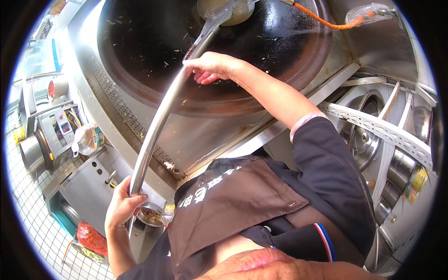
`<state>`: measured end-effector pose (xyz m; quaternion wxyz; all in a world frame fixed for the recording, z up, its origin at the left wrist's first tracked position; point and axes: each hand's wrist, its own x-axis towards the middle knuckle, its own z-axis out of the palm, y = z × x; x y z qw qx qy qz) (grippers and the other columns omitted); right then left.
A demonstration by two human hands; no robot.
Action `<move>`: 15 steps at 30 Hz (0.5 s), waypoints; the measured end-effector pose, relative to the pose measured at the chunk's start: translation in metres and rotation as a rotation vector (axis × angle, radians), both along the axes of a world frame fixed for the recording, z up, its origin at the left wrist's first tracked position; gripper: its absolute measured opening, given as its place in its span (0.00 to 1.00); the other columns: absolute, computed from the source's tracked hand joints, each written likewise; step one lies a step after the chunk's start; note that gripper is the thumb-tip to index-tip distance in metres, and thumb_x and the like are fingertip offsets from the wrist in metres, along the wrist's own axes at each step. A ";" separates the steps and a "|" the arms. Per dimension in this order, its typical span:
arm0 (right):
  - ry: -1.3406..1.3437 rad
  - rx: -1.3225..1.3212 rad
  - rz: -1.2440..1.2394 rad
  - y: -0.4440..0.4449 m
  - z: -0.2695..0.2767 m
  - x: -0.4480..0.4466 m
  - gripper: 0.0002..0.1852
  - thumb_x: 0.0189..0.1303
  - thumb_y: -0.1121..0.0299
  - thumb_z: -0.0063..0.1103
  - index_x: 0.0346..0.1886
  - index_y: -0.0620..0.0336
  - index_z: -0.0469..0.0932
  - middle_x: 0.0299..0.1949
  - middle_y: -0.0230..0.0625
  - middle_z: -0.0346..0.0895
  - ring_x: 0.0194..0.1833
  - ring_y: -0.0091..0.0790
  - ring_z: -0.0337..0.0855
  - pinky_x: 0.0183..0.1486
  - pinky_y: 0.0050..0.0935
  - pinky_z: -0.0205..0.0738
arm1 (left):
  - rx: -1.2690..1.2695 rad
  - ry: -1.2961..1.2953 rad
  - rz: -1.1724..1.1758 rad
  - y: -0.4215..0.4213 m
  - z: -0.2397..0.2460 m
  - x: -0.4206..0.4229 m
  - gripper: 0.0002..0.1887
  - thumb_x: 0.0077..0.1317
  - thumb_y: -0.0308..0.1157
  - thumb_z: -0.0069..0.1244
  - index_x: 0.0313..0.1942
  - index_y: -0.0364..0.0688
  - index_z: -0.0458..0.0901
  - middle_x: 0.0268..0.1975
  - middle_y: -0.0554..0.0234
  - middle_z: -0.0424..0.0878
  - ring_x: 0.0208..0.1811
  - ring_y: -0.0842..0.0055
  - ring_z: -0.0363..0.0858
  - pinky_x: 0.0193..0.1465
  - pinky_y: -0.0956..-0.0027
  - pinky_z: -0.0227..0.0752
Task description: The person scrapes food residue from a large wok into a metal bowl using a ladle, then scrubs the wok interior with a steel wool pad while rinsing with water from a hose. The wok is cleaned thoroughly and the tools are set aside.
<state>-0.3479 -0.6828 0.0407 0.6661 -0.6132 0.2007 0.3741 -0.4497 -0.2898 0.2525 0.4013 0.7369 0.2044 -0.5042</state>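
Note:
A long metal-handled tool [157, 133] slants from the lower left up over a large dark wok [150, 59]. Around the handle's lower end, my left hand [122, 204] is closed. Higher up, my right hand [211, 68] pinches the handle between thumb and forefinger, its other fingers loosely curled above the wok. The tool's far end reaches a round, pale metal piece [241, 14] at the top edge; glare and what looks like water blur it, so I cannot tell whether the two are joined. Small pale food scraps [166, 64] stick to the wok's wall.
An orange hose [315, 15] runs along the upper right. A perforated steel drain channel [112, 94] borders the wok's left side. Left lie a plastic jug [89, 140], a steel pot [35, 154] and a red mesh bag [91, 238]. A rack [378, 122] with metal basins stands right.

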 end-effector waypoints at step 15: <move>0.038 0.458 -0.487 0.096 0.055 -0.050 0.11 0.61 0.64 0.75 0.41 0.57 0.85 0.41 0.34 0.86 0.45 0.34 0.84 0.56 0.37 0.75 | -0.397 0.464 0.240 0.067 0.000 -0.044 0.13 0.52 0.20 0.65 0.33 0.31 0.76 0.16 0.63 0.72 0.08 0.79 0.65 0.12 0.71 0.60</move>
